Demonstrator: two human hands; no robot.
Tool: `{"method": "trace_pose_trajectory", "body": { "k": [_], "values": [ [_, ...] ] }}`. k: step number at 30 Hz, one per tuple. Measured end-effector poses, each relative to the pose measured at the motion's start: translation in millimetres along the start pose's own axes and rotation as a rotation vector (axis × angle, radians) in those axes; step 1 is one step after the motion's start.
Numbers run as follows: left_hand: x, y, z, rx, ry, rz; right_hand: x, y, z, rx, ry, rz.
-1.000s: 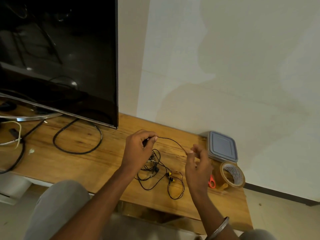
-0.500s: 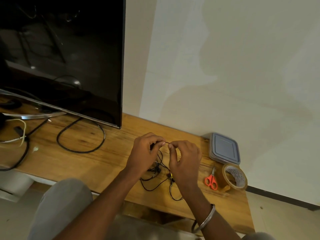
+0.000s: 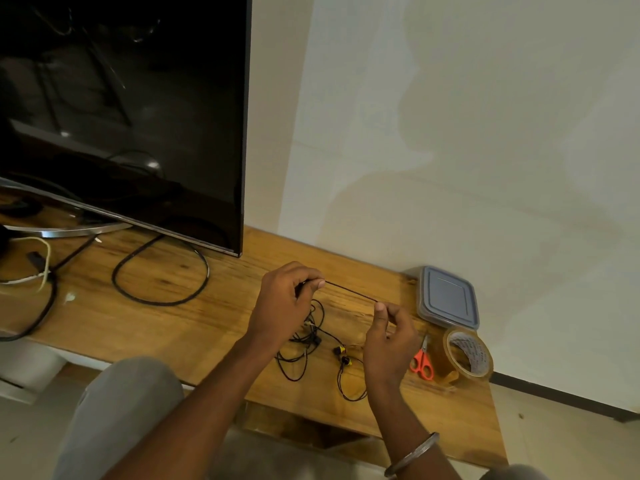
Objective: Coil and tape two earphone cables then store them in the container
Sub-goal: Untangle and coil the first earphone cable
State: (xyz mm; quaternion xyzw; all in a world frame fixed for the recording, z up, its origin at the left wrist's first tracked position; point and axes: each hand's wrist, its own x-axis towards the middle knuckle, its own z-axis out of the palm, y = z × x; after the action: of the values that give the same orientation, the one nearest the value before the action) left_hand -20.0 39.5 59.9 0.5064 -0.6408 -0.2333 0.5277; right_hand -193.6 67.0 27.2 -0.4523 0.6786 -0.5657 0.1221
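Just left of the lidded grey container [image 3: 446,297], above the wooden surface [image 3: 173,323], two hands hold a stretch of black earphone cable [image 3: 349,292] taut. The left hand [image 3: 284,303], farther from the container, pinches one end between thumb and curled fingers. The right hand [image 3: 389,337], nearer the container, pinches the other end between thumb and forefinger. The stretch runs straight, its long axis slanting down toward the container. The tangled cables [image 3: 304,341] lie on the surface, left of the container. Red scissors [image 3: 422,360] and a tape roll [image 3: 467,355] sit just in front of the container.

One container [image 3: 446,297], one tape roll [image 3: 467,356], one pair of scissors [image 3: 422,362], one television [image 3: 121,116], one tangle of earphone cables [image 3: 313,339].
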Motion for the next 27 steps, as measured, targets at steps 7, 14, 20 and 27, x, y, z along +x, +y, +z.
{"method": "trace_pose_trajectory", "body": {
  "k": [7,14,20,27],
  "values": [
    [-1.2,0.4,4.0,0.021,-0.008,0.011,-6.4,-11.3,3.6,-0.195,-0.27,-0.212],
    [-2.8,1.6,3.5,0.034,-0.048,0.062,4.9,-30.3,7.2,-0.437,-0.343,-0.598],
    [-1.0,2.8,1.7,-0.009,-0.029,0.071,19.1,-31.5,0.3,-0.402,-0.217,-0.691],
    [0.0,3.5,0.3,0.01,-0.019,0.083,11.0,-27.3,-0.8,-0.145,-0.117,-0.323]
  ]
}}
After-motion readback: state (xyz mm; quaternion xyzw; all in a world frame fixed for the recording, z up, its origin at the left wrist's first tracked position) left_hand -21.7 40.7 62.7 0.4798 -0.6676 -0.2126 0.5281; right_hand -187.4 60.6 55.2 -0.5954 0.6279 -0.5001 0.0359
